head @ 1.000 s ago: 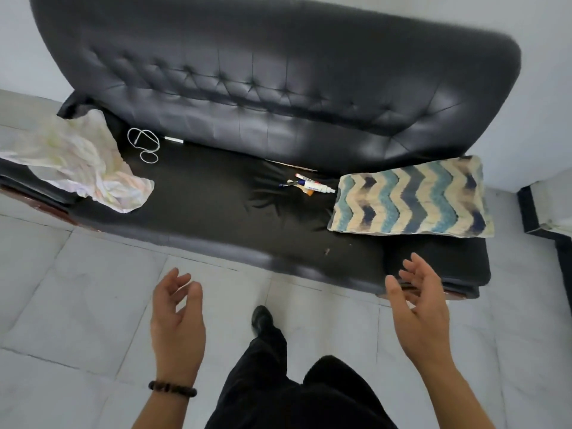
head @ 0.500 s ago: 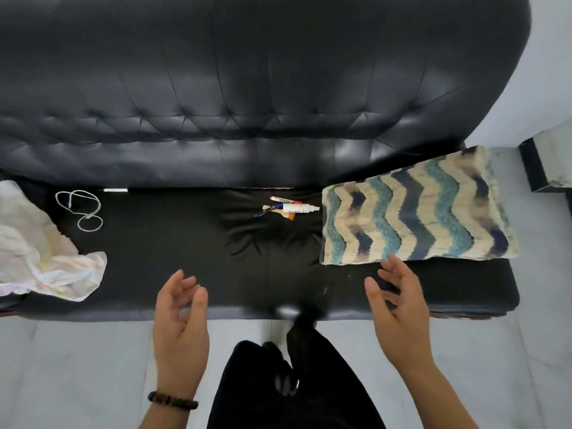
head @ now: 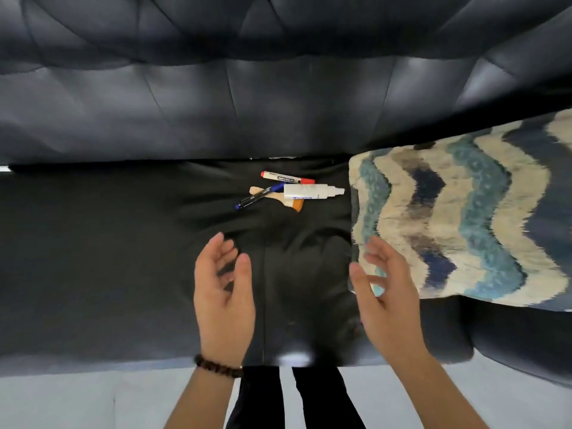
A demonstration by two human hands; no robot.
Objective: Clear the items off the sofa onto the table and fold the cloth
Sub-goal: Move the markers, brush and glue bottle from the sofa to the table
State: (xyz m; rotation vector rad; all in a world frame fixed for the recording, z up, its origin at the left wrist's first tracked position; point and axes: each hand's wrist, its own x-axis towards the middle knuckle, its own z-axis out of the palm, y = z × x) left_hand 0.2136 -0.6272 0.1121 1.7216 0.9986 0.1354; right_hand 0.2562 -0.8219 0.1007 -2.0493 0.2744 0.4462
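Observation:
A small pile lies on the black sofa seat [head: 93, 258] near the backrest: a red-capped whiteboard marker [head: 286, 178], a white tube-like bottle [head: 311, 191], a blue pen [head: 258, 197] and a wooden-handled brush [head: 278, 198] under them. My left hand [head: 223, 292] hovers over the seat just in front of the pile, fingers relaxed, holding nothing. My right hand [head: 383, 292] hovers beside it with fingers spread, over the near left corner of the chevron cushion [head: 464, 221]. The cloth is out of view.
The tufted black backrest [head: 278, 88] fills the top of the view. The chevron cushion takes up the right part of the seat. Grey floor tiles [head: 77, 400] and my dark trouser legs [head: 294, 397] are below the sofa's front edge.
I have moved closer to the sofa, and both hands have reached forward over the seat toward the pens. The crumpled cloth and white cable on the left have left the view.

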